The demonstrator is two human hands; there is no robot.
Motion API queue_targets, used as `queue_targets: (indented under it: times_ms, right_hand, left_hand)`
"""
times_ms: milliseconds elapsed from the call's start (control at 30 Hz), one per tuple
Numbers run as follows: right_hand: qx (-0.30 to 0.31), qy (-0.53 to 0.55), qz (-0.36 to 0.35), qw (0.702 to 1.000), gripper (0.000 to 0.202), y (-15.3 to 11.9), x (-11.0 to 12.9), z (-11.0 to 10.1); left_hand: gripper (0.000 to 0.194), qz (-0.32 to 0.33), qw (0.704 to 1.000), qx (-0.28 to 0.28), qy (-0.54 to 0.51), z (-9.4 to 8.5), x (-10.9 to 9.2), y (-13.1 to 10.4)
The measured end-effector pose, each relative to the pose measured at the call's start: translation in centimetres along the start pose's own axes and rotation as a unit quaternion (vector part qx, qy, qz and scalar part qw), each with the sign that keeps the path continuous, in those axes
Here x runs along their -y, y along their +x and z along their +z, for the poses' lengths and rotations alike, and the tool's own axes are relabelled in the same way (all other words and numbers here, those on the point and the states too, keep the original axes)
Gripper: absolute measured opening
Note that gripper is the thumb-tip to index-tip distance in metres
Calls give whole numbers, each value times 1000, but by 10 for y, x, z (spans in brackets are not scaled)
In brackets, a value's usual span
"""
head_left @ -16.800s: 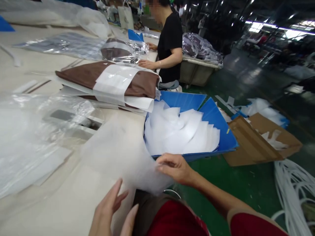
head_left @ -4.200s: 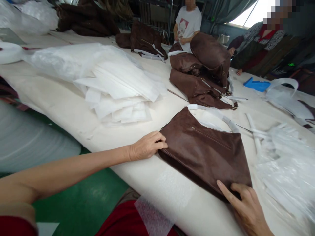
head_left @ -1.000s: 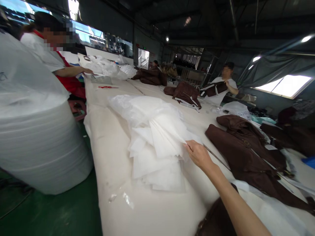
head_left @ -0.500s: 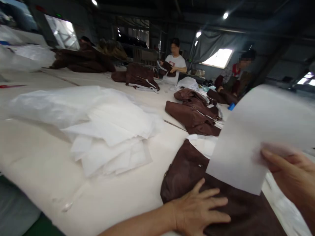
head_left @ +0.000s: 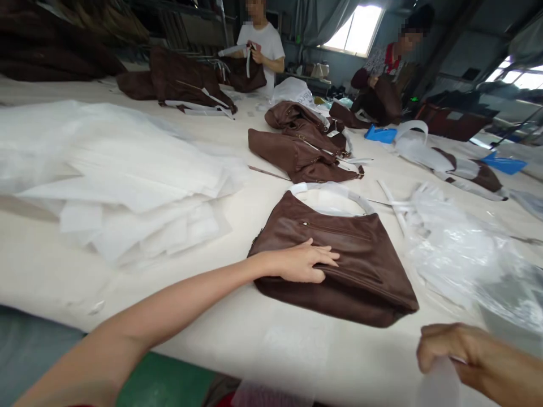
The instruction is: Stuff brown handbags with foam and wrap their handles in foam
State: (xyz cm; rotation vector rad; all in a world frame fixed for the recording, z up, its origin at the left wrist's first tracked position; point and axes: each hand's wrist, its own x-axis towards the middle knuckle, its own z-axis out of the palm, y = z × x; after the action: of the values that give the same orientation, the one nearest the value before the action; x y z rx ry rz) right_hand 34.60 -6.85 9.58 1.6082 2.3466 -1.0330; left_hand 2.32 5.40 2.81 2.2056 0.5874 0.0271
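Note:
A brown handbag (head_left: 352, 232) lies flat on the white table (head_left: 292, 345), its handle wrapped in white material and pointing away from me. My left hand (head_left: 302, 262) rests on the bag's upper face with its fingers spread. To the right of the bag, near the table's front edge, my right hand (head_left: 449, 347) is closed on a white sheet (head_left: 439, 384), which hangs down and is partly cut off by the bottom of the view.
Thin white sheets (head_left: 123, 175) are piled at the left. Clear plastic wrapping (head_left: 462, 249) lies at the right. More brown bags (head_left: 297, 141) are further back, with blue pieces (head_left: 380, 134). Two people (head_left: 261, 42) stand across the table handling brown bags.
My right hand has moved down towards the table's front edge with the white sheet, uncovering the bag. My left hand still lies spread on the bag. The view has tilted down and right.

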Motion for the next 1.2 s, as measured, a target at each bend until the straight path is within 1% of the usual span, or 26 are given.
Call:
queue_targets:
  times_ms: [33, 67, 100, 133, 200, 267, 333, 400, 533, 600, 700, 800, 867, 967, 1000, 1100, 1133, 1167, 1200]
  right_hand:
    - [39, -7, -17, 999, 21, 7, 12, 3]
    - [62, -13, -31, 998, 24, 15, 23, 6]
    - [63, -29, -35, 997, 26, 24, 31, 9]
    - [45, -60, -25, 997, 26, 33, 37, 11]
    - [4, -144, 21, 989, 22, 49, 43, 16]
    - [-31, -226, 81, 970, 18, 64, 46, 20]
    - [-49, -274, 123, 953, 19, 75, 49, 23]
    - [-58, -293, 141, 944, 21, 81, 52, 24]
    - [-85, -313, 154, 933, 25, 86, 60, 24]
    - [-92, -323, 154, 929, 26, 87, 62, 23]
    - [-91, -330, 142, 929, 25, 88, 64, 23]
    - [-91, -329, 132, 931, 26, 87, 64, 23]
    - [-86, -325, 131, 932, 27, 87, 65, 22]
    - [-85, -322, 135, 933, 27, 92, 64, 22]
    - [-92, -320, 135, 933, 26, 93, 63, 22]
    - [-129, -299, 123, 937, 22, 88, 61, 22]
    - [-158, -290, 108, 938, 19, 83, 62, 23]
    - [-203, -281, 87, 934, 16, 77, 64, 26]
    - [-261, -272, 59, 924, 13, 70, 67, 31]
  left_hand:
    - [54, -7, 1000, 17, -3, -7, -1, 3]
    - [54, -10, 999, 32, -5, -13, -2, 5]
    - [54, -13, 999, 44, -7, -19, -3, 8]
    - [55, -16, 998, 54, -10, -24, -4, 10]
    - [56, -30, 997, 71, -9, -34, -7, 15]
    - [60, -41, 996, 84, -3, -40, -12, 18]
    - [63, -41, 995, 93, 5, -43, -18, 21]
    - [63, -39, 994, 101, 18, -45, -23, 23]
    - [51, -42, 991, 116, 54, -45, -31, 25]
    - [46, -56, 991, 113, 51, -46, -34, 26]
    - [50, -76, 992, 101, 11, -49, -39, 25]
    - [50, -84, 990, 114, -24, -53, -42, 25]
    - [46, -93, 987, 132, 12, -54, -43, 28]
    - [56, -95, 976, 146, 128, -53, -44, 33]
    - [55, -94, 972, 144, 158, -52, -44, 35]
    - [43, -104, 964, 119, 212, -46, -47, 39]
    - [41, -108, 963, 110, 222, -44, -47, 39]
    - [40, -110, 962, 98, 228, -42, -47, 39]
    - [39, -107, 963, 91, 230, -41, -46, 38]
